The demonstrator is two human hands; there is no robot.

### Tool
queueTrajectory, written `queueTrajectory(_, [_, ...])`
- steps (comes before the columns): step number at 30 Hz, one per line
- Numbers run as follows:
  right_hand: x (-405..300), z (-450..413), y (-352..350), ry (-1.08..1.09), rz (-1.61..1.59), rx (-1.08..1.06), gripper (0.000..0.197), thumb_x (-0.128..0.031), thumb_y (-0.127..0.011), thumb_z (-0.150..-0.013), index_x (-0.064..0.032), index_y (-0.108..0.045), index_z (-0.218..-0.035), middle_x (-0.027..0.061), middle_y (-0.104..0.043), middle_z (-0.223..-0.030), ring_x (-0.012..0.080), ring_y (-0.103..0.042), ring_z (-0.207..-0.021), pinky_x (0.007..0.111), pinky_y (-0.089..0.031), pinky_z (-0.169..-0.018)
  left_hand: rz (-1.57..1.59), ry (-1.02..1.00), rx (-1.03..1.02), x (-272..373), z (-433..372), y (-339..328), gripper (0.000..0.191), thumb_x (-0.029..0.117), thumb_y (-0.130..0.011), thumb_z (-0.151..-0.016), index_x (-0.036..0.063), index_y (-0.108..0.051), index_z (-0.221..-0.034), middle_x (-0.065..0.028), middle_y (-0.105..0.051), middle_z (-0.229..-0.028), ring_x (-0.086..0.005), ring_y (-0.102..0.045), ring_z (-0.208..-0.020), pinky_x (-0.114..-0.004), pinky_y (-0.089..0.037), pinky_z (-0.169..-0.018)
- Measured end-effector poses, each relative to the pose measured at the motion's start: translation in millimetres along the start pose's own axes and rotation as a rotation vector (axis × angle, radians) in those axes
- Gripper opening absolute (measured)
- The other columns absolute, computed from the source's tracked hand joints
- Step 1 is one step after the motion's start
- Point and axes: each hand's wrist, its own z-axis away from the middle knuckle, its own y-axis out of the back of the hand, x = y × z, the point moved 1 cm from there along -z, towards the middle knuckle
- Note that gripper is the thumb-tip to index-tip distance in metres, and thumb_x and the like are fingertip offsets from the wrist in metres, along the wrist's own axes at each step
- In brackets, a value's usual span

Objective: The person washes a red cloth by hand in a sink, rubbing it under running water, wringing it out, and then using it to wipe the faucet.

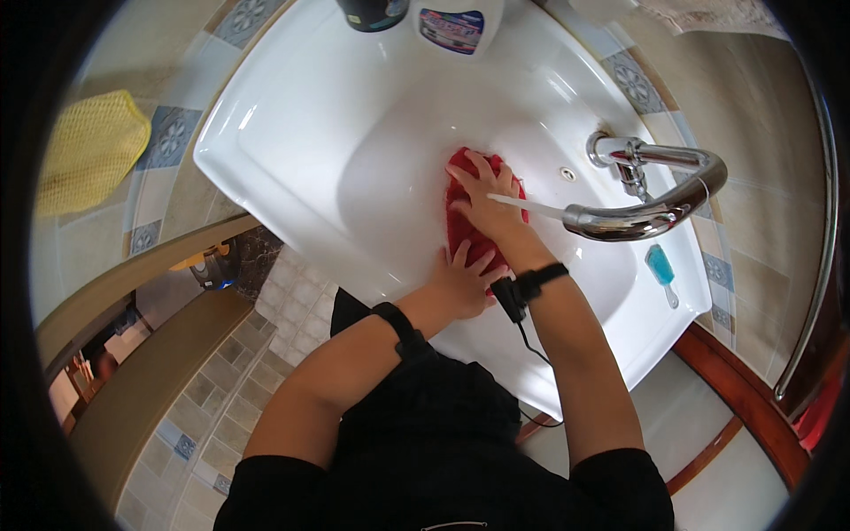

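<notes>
A wet-looking red cloth lies bunched in the bowl of a white ceramic washbasin. My right hand rests on its far part, fingers spread and palm down. On its near end, my left hand presses with the fingers also apart. Water runs from the curved chrome faucet onto the back of my right hand. Both hands cover much of the cloth, and its underside is hidden. Each wrist wears a black strap; a small device with a cable hangs at the right one.
A white labelled bottle and a dark container stand at the basin's far rim. On the right ledge lies a small turquoise brush. A yellow textured cloth hangs at left. A metal rail runs along the right wall.
</notes>
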Motion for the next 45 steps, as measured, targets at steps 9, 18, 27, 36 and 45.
queueTrajectory(9, [40.2, 32.4, 20.9, 0.095, -0.741, 0.056, 0.034, -0.013, -0.072, -0.066, -0.0092, -0.059, -0.097, 0.0156, -0.045, -0.124, 0.0346, -0.049, -0.105, 0.04, -0.041, -0.09, -0.165, 0.188, 0.085, -33.4, -13.1, -3.9, 0.055, 0.048, -0.032, -0.091, 0.0265, -0.026, -0.141, -0.0015, -0.023, -0.147, -0.0383, -0.011, -0.135, -0.055, -0.005, -0.106])
queueTrajectory(18, [16.3, -4.2, -41.7, 0.101, 0.067, 0.104, 0.022, -0.032, -0.056, -0.081, -0.0242, -0.063, -0.1, 0.0032, -0.044, -0.128, 0.0346, -0.043, -0.11, 0.054, -0.035, -0.089, -0.169, 0.139, 0.001, -32.4, -18.9, -1.2, 0.054, 0.046, -0.037, -0.09, 0.0255, -0.029, -0.139, -0.0017, -0.024, -0.146, -0.037, -0.006, -0.136, -0.055, -0.002, -0.107])
queueTrajectory(27, [49.1, -29.4, 6.5, -0.323, -1.074, 0.001, 0.028, -0.022, -0.055, -0.08, -0.0125, -0.058, -0.107, 0.0119, -0.059, -0.107, 0.0335, -0.056, -0.092, 0.04, -0.045, -0.082, -0.199, 0.19, -0.007, -31.2, -22.4, -1.7, 0.052, 0.046, -0.034, -0.091, 0.029, -0.029, -0.139, -0.0002, -0.019, -0.148, -0.0377, -0.002, -0.136, -0.057, 0.002, -0.106])
queueTrajectory(36, [35.4, -4.5, -34.8, 0.254, 0.082, 0.078, 0.036, -0.035, -0.064, -0.073, -0.0247, -0.059, -0.108, 0.0051, -0.049, -0.121, 0.032, -0.047, -0.093, 0.05, -0.042, -0.076, -1.142, 0.318, -0.101, -25.2, -43.8, -43.5, 0.049, 0.047, -0.033, -0.091, 0.0312, -0.032, -0.137, -0.0003, -0.017, -0.149, -0.0363, -0.002, -0.137, -0.063, 0.005, -0.102])
queueTrajectory(45, [60.0, -39.5, 21.3, -0.325, -1.111, -0.148, 0.033, -0.03, -0.051, -0.087, -0.0005, -0.057, -0.1, 0.0152, -0.06, -0.087, 0.0273, -0.057, -0.08, 0.036, -0.046, -0.075, -0.152, 0.223, -0.014, -15.0, -23.0, 6.3, 0.061, 0.045, -0.046, -0.086, 0.0241, -0.027, -0.14, 0.0005, -0.018, -0.148, -0.036, -0.014, -0.134, -0.063, -0.014, -0.1])
